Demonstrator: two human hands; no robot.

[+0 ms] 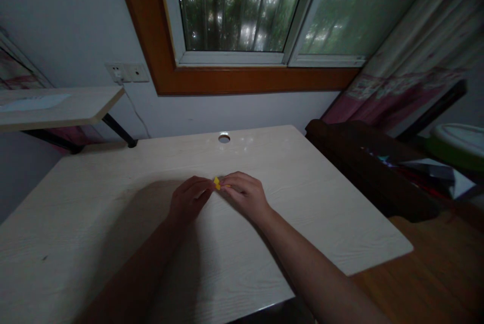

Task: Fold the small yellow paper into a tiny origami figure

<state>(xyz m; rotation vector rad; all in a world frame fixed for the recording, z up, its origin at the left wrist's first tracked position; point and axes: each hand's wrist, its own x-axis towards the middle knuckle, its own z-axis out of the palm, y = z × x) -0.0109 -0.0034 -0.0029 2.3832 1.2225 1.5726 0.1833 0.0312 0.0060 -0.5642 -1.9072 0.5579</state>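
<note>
A small yellow folded piece of paper (217, 183) sits between my two hands, just above a pale wooden desk (113, 223). My left hand (189, 197) is curled, its fingertips pinching the left side of the yellow piece. My right hand (244, 194) is also curled, pinching the piece from the right. Most of the piece is hidden by my fingers. Both forearms reach in from the lower edge of the view.
A round cable hole (224, 138) lies in the desk's far edge below a window (242, 11). A wall socket (126, 72) and a raised side shelf (56, 107) are at the left. A dark chair (363, 163) and a curtain (408, 72) stand at the right.
</note>
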